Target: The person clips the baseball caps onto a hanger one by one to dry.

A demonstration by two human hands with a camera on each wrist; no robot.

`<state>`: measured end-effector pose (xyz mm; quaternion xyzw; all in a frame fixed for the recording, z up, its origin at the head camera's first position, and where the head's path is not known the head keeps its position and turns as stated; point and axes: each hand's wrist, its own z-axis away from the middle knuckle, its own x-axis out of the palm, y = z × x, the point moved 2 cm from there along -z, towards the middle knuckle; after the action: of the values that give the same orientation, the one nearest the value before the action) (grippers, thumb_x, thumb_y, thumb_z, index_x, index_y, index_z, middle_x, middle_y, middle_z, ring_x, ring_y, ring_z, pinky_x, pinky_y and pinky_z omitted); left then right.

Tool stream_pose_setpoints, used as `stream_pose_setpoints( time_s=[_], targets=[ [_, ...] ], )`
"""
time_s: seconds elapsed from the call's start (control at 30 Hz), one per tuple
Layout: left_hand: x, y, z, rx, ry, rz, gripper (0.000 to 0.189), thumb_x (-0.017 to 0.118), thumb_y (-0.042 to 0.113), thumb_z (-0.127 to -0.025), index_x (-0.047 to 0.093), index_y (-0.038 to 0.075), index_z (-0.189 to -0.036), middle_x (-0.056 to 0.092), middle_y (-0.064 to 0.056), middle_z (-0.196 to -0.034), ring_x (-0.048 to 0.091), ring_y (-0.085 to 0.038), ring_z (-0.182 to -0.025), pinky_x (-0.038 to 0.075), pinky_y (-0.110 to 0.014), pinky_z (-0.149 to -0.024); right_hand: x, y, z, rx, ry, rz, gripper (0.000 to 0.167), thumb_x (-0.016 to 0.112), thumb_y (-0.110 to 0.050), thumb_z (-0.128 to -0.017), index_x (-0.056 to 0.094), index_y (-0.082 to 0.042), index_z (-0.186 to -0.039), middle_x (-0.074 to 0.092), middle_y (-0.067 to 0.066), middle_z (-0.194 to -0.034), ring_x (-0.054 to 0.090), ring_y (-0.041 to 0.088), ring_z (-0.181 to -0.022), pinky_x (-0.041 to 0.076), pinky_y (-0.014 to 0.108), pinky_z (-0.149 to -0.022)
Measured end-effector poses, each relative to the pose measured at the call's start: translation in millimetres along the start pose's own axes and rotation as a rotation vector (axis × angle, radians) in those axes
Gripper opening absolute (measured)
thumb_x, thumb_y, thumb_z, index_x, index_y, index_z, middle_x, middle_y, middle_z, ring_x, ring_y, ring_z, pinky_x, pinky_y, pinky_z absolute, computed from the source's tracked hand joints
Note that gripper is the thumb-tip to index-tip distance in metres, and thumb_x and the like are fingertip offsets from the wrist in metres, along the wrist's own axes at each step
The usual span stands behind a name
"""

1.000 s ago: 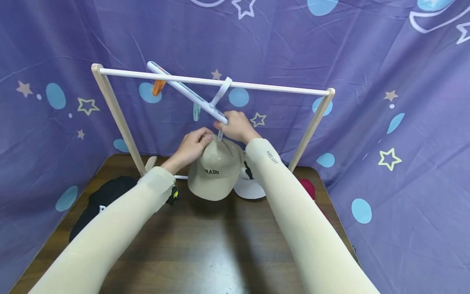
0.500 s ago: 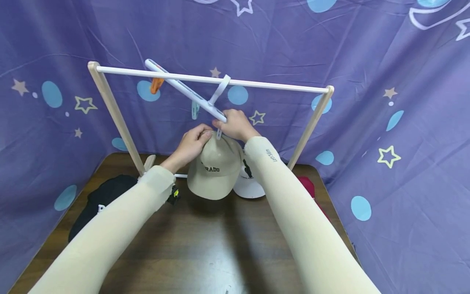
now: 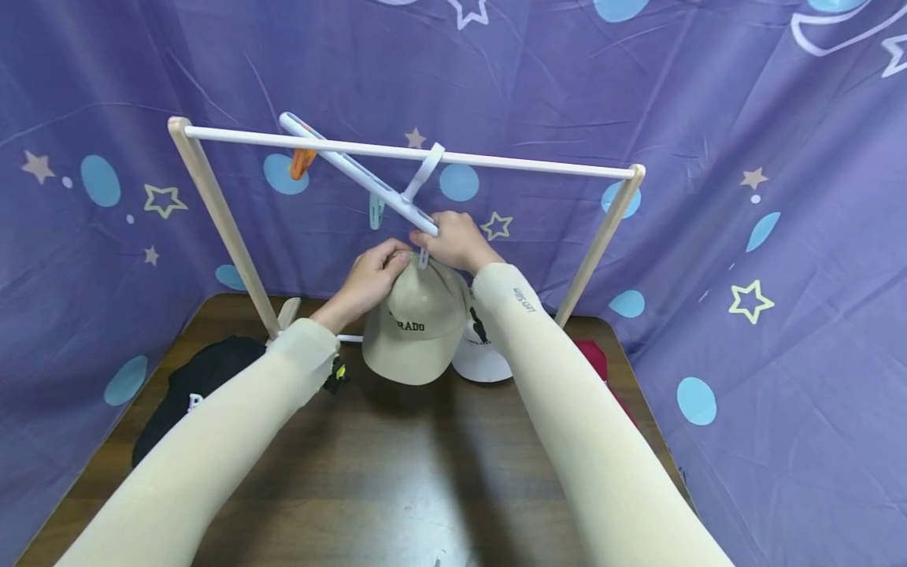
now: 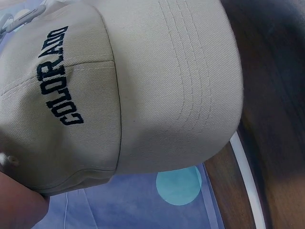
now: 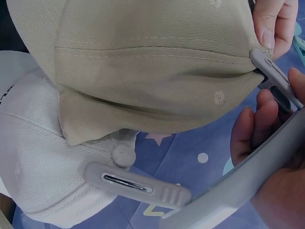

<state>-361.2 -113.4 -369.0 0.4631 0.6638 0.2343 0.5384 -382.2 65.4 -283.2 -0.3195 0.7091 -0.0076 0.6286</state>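
Note:
A beige baseball cap [image 3: 425,303] hangs brim down below a pale clip hanger [image 3: 368,183]. In the left wrist view its front [image 4: 59,76] reads COLORADO. My left hand [image 3: 367,282] pinches the cap's crown near the top. A grey clip [image 5: 274,76] on the hanger overlaps the crown's peak in the right wrist view. Thumb and curled fingers of my right hand [image 3: 459,240] grip this clip at the hanger's near end. Behind hangs a white cap [image 5: 57,152] with a dark print, where another clip [image 5: 138,185] sits by its top button.
The hanger hooks over a white rod [image 3: 524,163] on a wooden-legged rack. An orange clip [image 3: 301,163] and a light blue clip [image 3: 376,211] dangle from it. A black cap [image 3: 194,394] lies left on the brown table [image 3: 383,488], a red cap [image 3: 594,359] right.

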Motion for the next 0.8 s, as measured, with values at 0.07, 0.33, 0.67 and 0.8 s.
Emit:
stream_pose_setpoints(
  time_s=[0.07, 0.33, 0.67, 0.8],
  targets=[
    [0.6, 0.2, -0.1, 0.0, -0.007, 0.0, 0.029, 0.054, 0.032, -0.112, 0.069, 0.016, -0.13, 0.071, -0.007, -0.129, 0.062, -0.026, -0.12, 0.045, -0.047, -0.102, 0.1, 0.8, 0.2, -0.003, -0.001, 0.008, 0.035, 0.065, -0.041, -0.104, 0.058, -0.015, -0.082, 0.061, 0.007, -0.083, 0.059, 0.028, -0.085, 0.048, 0.04, -0.081],
    [0.9, 3.6, 0.1, 0.019, -0.028, -0.008, 0.029, 0.055, 0.032, -0.112, 0.07, 0.015, -0.13, 0.072, -0.008, -0.129, 0.063, -0.028, -0.12, 0.045, -0.048, -0.104, -1.0, 2.5, 1.6, 0.01, -0.006, 0.013, 0.036, 0.066, -0.041, -0.104, 0.057, -0.014, -0.082, 0.061, 0.009, -0.085, 0.059, 0.029, -0.087, 0.048, 0.041, -0.082],
    [1.6, 2.6, 0.5, 0.022, -0.023, -0.018, 0.03, 0.054, 0.03, -0.113, 0.07, 0.013, -0.131, 0.072, -0.009, -0.126, 0.063, -0.026, -0.116, 0.045, -0.046, -0.101, -0.9, 1.2, 2.7, 0.019, -0.031, 0.024, 0.035, 0.064, -0.042, -0.105, 0.063, -0.009, -0.092, 0.066, 0.011, -0.093, 0.06, 0.03, -0.09, 0.05, 0.043, -0.084],
    [1.8, 5.3, 2.2, 0.021, -0.021, -0.018, 0.028, 0.054, 0.03, -0.112, 0.07, 0.013, -0.128, 0.072, -0.009, -0.117, 0.062, -0.026, -0.106, 0.045, -0.044, -0.096, -1.2, 1.6, 3.0, 0.024, -0.046, 0.018, 0.036, 0.064, -0.043, -0.105, 0.063, -0.008, -0.093, 0.065, 0.011, -0.092, 0.06, 0.03, -0.089, 0.049, 0.042, -0.082]
  ],
)
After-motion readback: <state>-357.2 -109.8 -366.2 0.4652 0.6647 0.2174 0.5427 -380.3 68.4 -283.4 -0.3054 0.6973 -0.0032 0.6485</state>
